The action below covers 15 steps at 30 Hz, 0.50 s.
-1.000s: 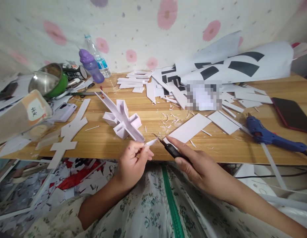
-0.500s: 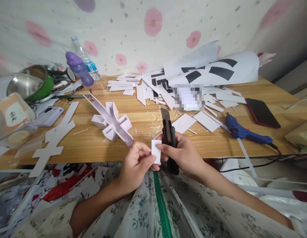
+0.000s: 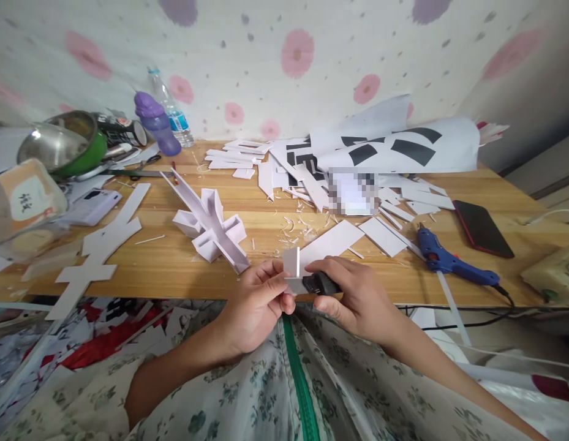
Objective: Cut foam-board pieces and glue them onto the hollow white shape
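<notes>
On the table (image 3: 245, 199), taken from the small piece (image 3: 291, 260) in the left hand (image 3: 259, 300), the built model (image 3: 211, 228) is found at 10 o'clock, with the bowl (image 3: 92, 149) set farther along that line. A flat cutout (image 3: 98, 250) is laid at 9, two bottles (image 3: 158, 125) are stood at 11, shavings (image 3: 291, 228) are scattered at 12. At 3, the glue gun (image 3: 443, 257) is placed before the phone (image 3: 484, 228).

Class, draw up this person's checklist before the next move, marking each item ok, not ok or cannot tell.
1. Small white piece gripped: ok, in the left hand.
2. Black cutter held: ok, in the right hand.
3. Left fingertips well clear of the blade: not ok, they look very close.
4. Shavings swept off the table: not ok, curls lie beyond the hands.
5. Blue glue gun switched off: cannot tell.
</notes>
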Tool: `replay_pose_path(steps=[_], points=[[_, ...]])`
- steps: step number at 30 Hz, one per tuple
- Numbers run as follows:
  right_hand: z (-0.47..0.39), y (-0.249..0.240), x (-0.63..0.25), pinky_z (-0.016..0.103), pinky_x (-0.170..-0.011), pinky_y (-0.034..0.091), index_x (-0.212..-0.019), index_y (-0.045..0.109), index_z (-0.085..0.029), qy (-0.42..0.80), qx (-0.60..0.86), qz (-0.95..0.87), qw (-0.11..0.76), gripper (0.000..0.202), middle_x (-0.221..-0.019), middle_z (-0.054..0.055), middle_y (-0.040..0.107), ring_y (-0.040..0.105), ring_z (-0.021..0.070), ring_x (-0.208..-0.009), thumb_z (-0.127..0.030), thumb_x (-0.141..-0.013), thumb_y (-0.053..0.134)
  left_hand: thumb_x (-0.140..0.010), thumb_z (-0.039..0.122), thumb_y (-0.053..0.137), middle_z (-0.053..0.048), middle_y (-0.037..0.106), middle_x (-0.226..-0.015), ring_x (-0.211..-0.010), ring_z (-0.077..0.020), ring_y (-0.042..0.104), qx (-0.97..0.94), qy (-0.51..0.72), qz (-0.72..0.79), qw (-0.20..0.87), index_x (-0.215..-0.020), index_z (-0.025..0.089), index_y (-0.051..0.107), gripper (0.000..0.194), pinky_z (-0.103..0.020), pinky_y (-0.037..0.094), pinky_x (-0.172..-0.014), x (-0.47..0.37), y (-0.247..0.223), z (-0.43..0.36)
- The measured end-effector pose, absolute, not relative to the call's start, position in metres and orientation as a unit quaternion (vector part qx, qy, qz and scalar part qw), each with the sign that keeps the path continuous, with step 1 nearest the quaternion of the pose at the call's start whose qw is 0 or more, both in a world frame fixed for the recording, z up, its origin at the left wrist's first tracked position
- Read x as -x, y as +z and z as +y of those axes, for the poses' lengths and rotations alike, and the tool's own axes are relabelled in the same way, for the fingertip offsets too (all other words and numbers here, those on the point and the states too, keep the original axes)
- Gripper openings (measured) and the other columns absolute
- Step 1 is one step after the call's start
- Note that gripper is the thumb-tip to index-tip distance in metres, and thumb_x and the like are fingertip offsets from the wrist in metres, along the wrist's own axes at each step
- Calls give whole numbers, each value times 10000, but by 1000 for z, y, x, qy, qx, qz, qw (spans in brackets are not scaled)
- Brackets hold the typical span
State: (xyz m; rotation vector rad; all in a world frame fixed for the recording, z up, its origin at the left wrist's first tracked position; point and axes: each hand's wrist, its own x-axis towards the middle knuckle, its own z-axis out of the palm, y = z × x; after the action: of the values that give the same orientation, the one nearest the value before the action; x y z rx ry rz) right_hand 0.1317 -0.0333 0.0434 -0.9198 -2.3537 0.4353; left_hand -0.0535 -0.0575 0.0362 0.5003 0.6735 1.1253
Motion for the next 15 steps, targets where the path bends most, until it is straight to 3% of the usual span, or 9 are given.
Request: replay_pose_path(steps=[4,10,15], points=[[-34,44,-129,274,-551,338,-888,565,-151,116,345,-893,265,544,-682,47,571,506,170,-610,-619,-903,287,-650,177,756,41,590,-580,-440,-52,521,-179,510,298,787,-692,152,590,173,-172,409,-455,51,34,-60],[-34,48,-128,269,-536,289,-839,576,-153,94,337,-897,268,568,-647,33,551,474,154,-571,-639,-894,289,-671,274,762,22,560,-489,-438,-65,503,-201,470,279,813,-673,135,586,225,-177,416,-454,54,37,-63],[-33,47,-128,270,-530,273,-803,579,-151,74,336,-896,279,582,-626,37,544,462,156,-563,-654,-883,296,-673,244,764,18,566,-479,-443,-60,499,-206,456,268,823,-668,138,590,204,-161,405,-451,54,38,-65]])
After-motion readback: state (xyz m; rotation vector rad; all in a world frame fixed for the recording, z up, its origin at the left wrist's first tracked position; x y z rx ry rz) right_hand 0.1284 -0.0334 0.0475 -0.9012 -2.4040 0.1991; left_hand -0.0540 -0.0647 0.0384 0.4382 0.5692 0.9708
